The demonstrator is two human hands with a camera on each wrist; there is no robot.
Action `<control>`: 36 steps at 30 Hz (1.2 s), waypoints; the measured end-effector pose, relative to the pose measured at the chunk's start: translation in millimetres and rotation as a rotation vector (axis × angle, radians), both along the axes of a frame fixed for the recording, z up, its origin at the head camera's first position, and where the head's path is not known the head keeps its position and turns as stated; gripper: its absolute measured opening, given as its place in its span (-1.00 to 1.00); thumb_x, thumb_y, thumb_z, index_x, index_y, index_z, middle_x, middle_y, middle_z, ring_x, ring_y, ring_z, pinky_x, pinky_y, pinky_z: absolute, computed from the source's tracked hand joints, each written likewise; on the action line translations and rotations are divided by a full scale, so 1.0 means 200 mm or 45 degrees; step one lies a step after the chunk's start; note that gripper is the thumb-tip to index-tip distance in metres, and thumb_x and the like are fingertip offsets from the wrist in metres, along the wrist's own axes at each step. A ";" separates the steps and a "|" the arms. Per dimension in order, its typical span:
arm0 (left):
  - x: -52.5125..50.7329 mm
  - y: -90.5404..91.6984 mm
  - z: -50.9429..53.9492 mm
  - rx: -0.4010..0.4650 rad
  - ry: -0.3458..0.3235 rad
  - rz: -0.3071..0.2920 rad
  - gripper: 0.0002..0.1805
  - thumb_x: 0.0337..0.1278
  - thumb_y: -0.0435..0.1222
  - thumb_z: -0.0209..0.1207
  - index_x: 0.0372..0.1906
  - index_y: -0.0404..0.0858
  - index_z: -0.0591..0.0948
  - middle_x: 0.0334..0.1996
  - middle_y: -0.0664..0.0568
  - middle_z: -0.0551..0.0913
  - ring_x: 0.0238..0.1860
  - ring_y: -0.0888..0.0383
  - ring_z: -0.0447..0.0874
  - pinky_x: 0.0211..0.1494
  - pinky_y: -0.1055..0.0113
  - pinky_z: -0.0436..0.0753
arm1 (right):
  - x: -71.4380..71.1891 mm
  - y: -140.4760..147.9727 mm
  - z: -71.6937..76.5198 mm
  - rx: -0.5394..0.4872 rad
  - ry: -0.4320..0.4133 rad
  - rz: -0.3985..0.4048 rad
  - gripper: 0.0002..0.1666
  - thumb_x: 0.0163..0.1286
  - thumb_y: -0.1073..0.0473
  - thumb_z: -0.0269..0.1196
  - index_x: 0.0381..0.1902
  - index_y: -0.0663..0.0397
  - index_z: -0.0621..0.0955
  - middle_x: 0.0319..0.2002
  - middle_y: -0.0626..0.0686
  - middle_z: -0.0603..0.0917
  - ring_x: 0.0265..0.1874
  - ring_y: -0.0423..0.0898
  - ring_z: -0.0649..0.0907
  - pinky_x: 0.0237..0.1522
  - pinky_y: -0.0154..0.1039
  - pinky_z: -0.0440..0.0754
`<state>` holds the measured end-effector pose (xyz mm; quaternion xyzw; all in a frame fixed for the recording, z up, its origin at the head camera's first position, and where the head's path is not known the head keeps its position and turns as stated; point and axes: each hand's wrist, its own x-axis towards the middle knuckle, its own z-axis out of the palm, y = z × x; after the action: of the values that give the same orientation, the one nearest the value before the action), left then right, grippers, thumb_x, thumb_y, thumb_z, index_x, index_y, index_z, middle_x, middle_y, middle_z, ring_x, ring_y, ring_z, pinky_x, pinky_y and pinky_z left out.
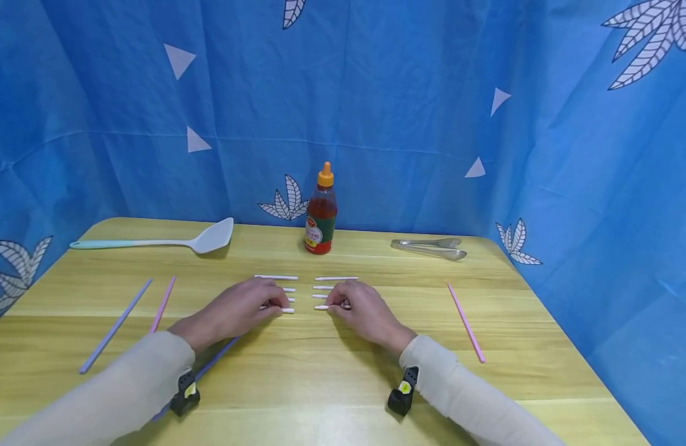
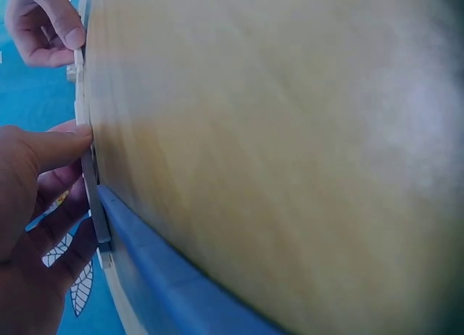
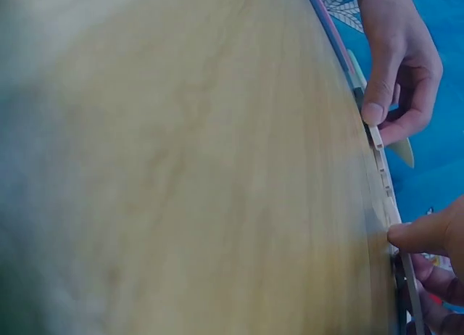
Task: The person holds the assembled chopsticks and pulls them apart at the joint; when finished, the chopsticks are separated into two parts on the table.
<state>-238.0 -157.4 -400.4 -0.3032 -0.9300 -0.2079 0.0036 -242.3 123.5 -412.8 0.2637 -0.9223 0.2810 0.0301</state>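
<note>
Two columns of slim white sticks lie crosswise on the wooden table, with a narrow gap between them. My left hand pinches the nearest white stick of the left column, thumb on its near side. At the right column, my right hand pinches the nearest white stick, whose tip narrows. Both sticks appear to rest on the table. Behind them are several more, including the farthest left stick and farthest right stick. My hands partly cover the middle ones.
A blue stick passes under my left forearm. Farther left lie a purple-blue stick and a pink stick; another pink stick lies right. At the back are a spatula, a sauce bottle and metal tongs.
</note>
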 end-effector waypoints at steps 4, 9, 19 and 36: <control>0.00 0.01 0.01 -0.015 -0.025 0.006 -0.88 0.49 -0.31 0.36 -0.09 0.01 0.81 -0.03 0.15 0.78 0.04 0.11 0.68 0.25 -0.05 0.68 | 0.00 0.00 0.00 0.030 0.011 0.001 -0.95 0.50 0.23 0.45 -0.20 -0.06 0.78 -0.21 -0.08 0.74 -0.19 -0.19 0.65 -0.08 -0.23 0.64; 0.01 0.01 0.02 -0.027 -0.043 0.046 -0.88 0.48 -0.29 0.37 -0.05 0.01 0.81 -0.02 0.15 0.77 0.05 0.12 0.67 0.27 -0.04 0.69 | 0.00 -0.01 0.01 0.055 0.012 0.002 -0.96 0.52 0.22 0.43 -0.20 -0.05 0.79 -0.23 -0.09 0.72 -0.21 -0.19 0.62 -0.10 -0.23 0.61; 0.16 -0.12 0.06 0.037 -0.083 0.156 -0.86 0.48 -0.17 0.39 0.03 0.00 0.78 -0.07 0.23 0.74 -0.08 0.27 0.66 0.09 0.12 0.73 | 0.00 -0.01 0.02 0.070 0.001 0.027 -0.95 0.55 0.20 0.41 -0.13 0.04 0.80 -0.20 -0.07 0.74 -0.18 -0.18 0.65 -0.07 -0.20 0.65; 0.51 -0.35 -0.03 0.134 -0.145 0.323 -0.64 0.30 -0.04 0.51 0.09 -0.03 0.74 -0.25 0.34 0.63 -0.31 0.45 0.45 -0.24 0.39 0.54 | 0.00 -0.01 0.03 0.084 0.010 0.043 -0.94 0.52 0.27 0.42 -0.12 0.02 0.79 -0.17 -0.05 0.76 -0.15 -0.15 0.68 -0.02 -0.14 0.70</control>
<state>-135.3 -226.4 -406.7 -0.1705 -0.9473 -0.2711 -0.0070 -241.5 121.4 -407.1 0.2813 -0.9263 0.2497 0.0202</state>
